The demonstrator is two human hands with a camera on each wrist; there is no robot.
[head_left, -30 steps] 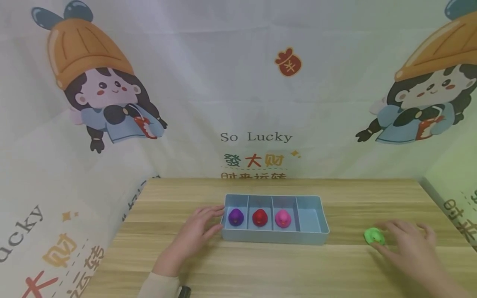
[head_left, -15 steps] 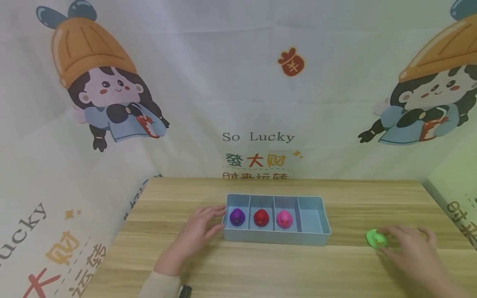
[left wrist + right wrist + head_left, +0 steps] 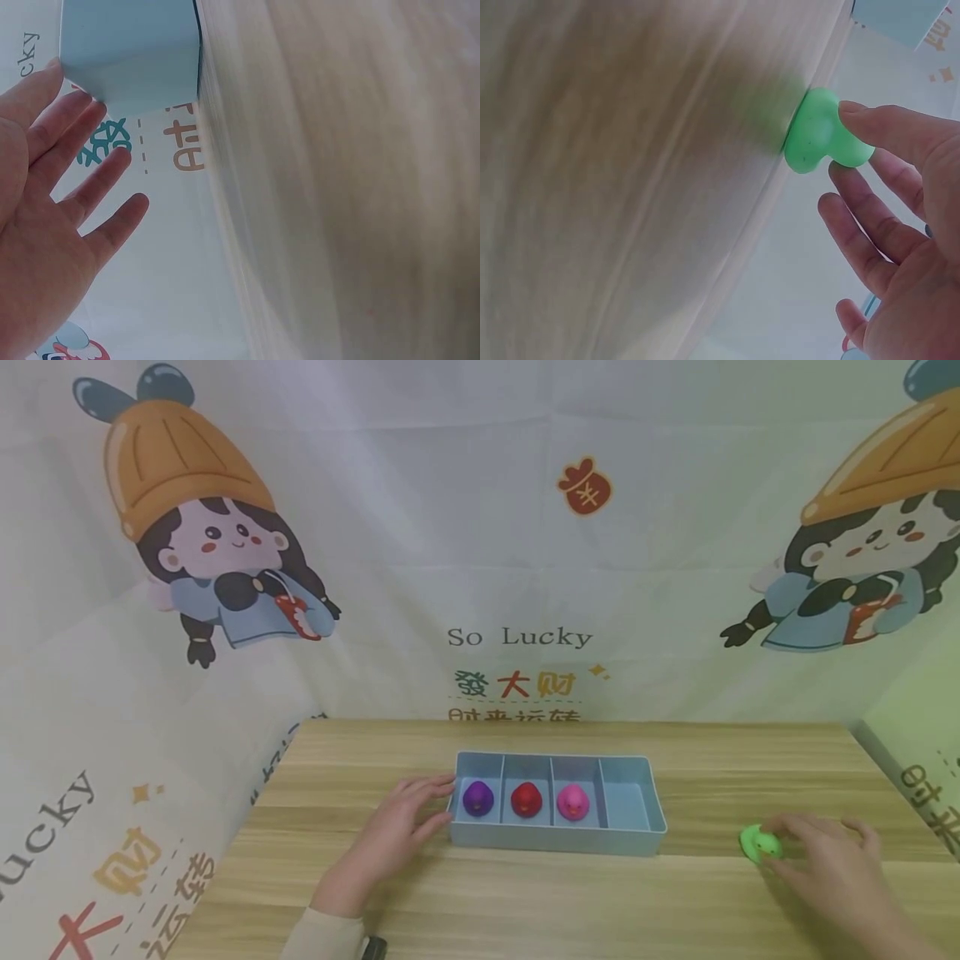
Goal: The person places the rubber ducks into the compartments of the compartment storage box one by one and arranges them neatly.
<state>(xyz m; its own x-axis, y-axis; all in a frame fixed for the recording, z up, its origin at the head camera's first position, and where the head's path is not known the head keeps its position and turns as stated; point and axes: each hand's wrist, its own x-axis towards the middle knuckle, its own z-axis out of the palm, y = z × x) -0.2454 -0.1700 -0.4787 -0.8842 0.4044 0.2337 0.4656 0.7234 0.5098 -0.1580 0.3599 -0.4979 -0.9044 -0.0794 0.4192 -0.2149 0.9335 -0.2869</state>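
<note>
A light blue tray (image 3: 555, 838) with a row of compartments stands on the table. In it sit a purple toy duck (image 3: 477, 798), a red toy duck (image 3: 527, 800) and a pink toy duck (image 3: 573, 802), each in its own compartment; the rightmost compartment holds nothing. My left hand (image 3: 401, 827) touches the tray's left end with fingers extended, as the left wrist view of the tray (image 3: 135, 60) confirms. Right of the tray, my right hand (image 3: 832, 868) pinches a green toy duck (image 3: 757, 843) by its head. The right wrist view shows the green duck (image 3: 814, 135) with its base at the tabletop.
The wooden table (image 3: 570, 910) ends at a printed cloth backdrop (image 3: 480, 527) behind and at both sides. Bare tabletop lies between the tray and the green duck.
The green duck has turned slightly in my right hand and shifted a little to the right. My left hand stays at the tray's end, and the other ducks keep their places.
</note>
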